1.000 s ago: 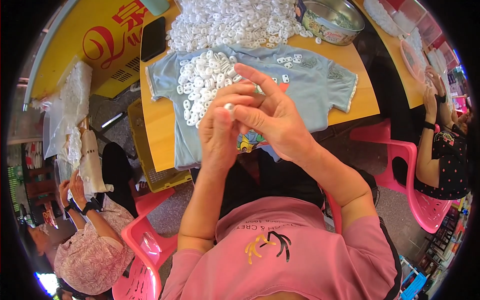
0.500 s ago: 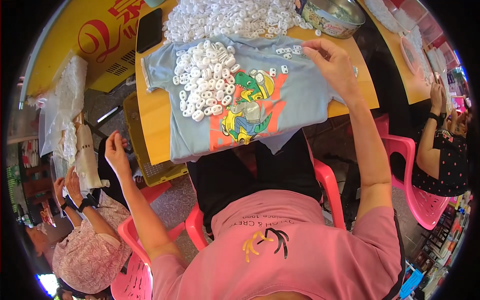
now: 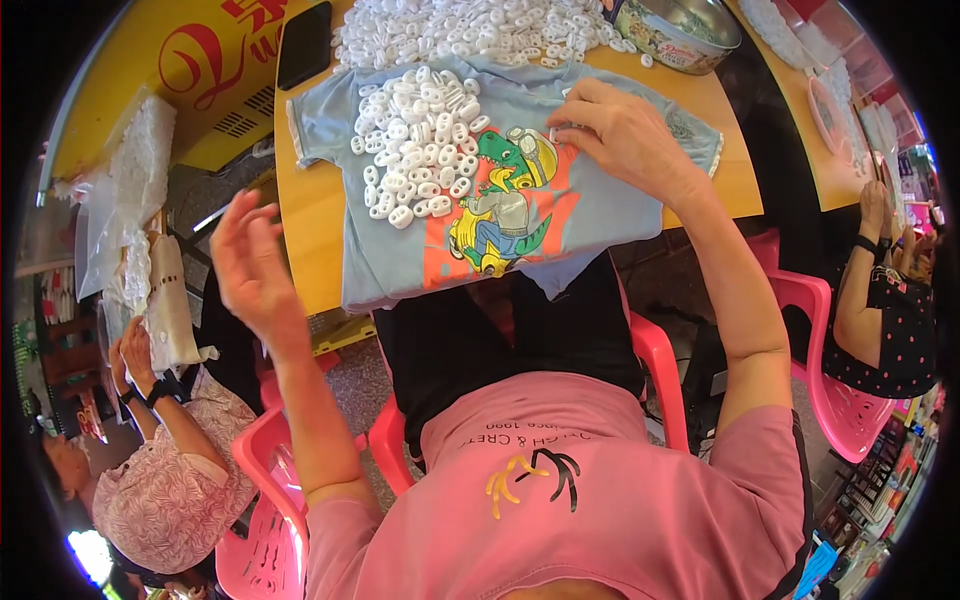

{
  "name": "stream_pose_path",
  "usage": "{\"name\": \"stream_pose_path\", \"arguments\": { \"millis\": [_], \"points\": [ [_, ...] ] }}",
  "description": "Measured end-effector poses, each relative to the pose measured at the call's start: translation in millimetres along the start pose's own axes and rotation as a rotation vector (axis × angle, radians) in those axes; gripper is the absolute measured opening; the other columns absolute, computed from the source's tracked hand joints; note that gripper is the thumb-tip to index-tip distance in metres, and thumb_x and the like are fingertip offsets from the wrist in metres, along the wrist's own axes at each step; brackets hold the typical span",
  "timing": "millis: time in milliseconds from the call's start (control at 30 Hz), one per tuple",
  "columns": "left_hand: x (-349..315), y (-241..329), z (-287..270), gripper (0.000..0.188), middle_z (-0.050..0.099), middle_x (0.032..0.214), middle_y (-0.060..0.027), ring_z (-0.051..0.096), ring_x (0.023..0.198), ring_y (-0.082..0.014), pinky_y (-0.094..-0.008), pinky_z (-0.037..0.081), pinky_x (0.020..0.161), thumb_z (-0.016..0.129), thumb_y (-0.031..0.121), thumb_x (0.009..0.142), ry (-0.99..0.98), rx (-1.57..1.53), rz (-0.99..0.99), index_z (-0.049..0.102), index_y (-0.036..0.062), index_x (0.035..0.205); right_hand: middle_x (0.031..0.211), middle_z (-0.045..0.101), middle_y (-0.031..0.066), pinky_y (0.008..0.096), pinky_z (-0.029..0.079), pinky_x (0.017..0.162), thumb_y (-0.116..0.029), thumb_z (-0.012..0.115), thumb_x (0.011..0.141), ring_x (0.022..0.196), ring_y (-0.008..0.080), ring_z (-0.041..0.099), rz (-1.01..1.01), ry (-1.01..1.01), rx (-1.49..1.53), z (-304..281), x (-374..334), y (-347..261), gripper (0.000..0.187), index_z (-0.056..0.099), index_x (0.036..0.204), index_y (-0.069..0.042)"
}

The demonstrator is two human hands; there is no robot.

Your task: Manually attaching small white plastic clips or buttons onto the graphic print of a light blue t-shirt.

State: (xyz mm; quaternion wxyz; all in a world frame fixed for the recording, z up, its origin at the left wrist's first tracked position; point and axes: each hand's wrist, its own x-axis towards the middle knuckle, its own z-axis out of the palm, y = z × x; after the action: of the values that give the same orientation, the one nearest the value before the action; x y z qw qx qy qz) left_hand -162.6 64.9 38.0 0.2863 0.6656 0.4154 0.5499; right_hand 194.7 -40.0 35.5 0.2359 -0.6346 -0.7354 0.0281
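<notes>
A light blue T-shirt [image 3: 390,262] with a cartoon dinosaur print lies over the table's near part. On its left half sits a heap of small white two-holed plastic pieces [image 3: 415,150]. My right hand [image 3: 625,140] is over the shirt's upper right, its fingers curled down and pressed together. A white bit shows at its fingertips by the dinosaur's yellow helmet; the hand hides most of what is under it. My left hand [image 3: 255,265] is raised off the table's left edge, fingers loosely bent and apart, with nothing seen in it.
A larger pile of white pieces [image 3: 480,28] covers the table's far side, with a black phone [image 3: 304,46] to its left and a round tin [image 3: 680,38] to its right. Co-workers sit on both sides, one in a patterned pink top [image 3: 175,470]. Pink chairs [image 3: 850,400] stand around.
My right hand has come left and nearer, over the small white pieces that lay loose on the shirt's upper right. My left hand has lifted, and its fingers have spread.
</notes>
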Motion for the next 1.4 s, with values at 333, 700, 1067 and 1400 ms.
{"name": "stream_pose_path", "arguments": {
  "millis": [333, 700, 1067, 1400],
  "points": [
    [-53.6, 52.4, 128.9, 0.021, 0.063, 0.098, -0.0059, 0.061, 0.082, -0.0102, -0.0239, 0.05, 0.074, 0.056, 0.0, 0.094, -0.576, -0.555, -0.262, 0.059, -0.0005, 0.115, 0.082, 0.06, 0.0, 0.0243, 0.044, 0.063, -0.017, 0.063, 0.092, 0.067, 0.0094, 0.054, 0.362, -0.031, 0.713, -4.3, -15.0, -13.5, 0.016, 0.063, 0.096, -0.002],
    [-55.4, 73.0, 159.3, 0.015, 0.064, 0.088, -0.0014, 0.059, 0.077, -0.005, -0.0193, 0.049, 0.064, 0.064, 0.012, 0.093, -0.6, -0.559, -0.393, 0.062, -0.0001, 0.102, 0.086, 0.062, 0.0001, 0.0223, 0.046, 0.06, -0.017, 0.064, 0.092, 0.068, 0.0055, 0.054, 0.603, 0.047, 1.386, -10.1, -30.9, -35.7, 0.016, 0.064, 0.1, -0.003],
    [-55.1, 57.3, 159.7, 0.013, 0.063, 0.085, -0.0011, 0.058, 0.071, -0.0067, -0.0203, 0.046, 0.064, 0.064, 0.01, 0.093, -0.673, -0.72, -0.55, 0.062, 0.0002, 0.101, 0.095, 0.064, 0.0027, 0.02, 0.048, 0.069, -0.006, 0.062, 0.093, 0.08, 0.0057, 0.059, 0.427, 0.14, 0.978, -6.9, -28.2, -49.2, 0.016, 0.064, 0.106, 0.003],
    [-58.1, 64.1, 158.5, 0.017, 0.064, 0.098, -0.0059, 0.062, 0.084, -0.0114, -0.0248, 0.05, 0.078, 0.061, 0.003, 0.093, -0.634, -0.686, -0.413, 0.059, -0.0027, 0.109, 0.094, 0.064, 0.004, 0.0223, 0.052, 0.065, -0.009, 0.064, 0.092, 0.078, 0.0075, 0.061, 0.502, 0.26, 1.367, 5.2, -27.6, -55.5, 0.018, 0.061, 0.106, 0.002]
  ]
}}
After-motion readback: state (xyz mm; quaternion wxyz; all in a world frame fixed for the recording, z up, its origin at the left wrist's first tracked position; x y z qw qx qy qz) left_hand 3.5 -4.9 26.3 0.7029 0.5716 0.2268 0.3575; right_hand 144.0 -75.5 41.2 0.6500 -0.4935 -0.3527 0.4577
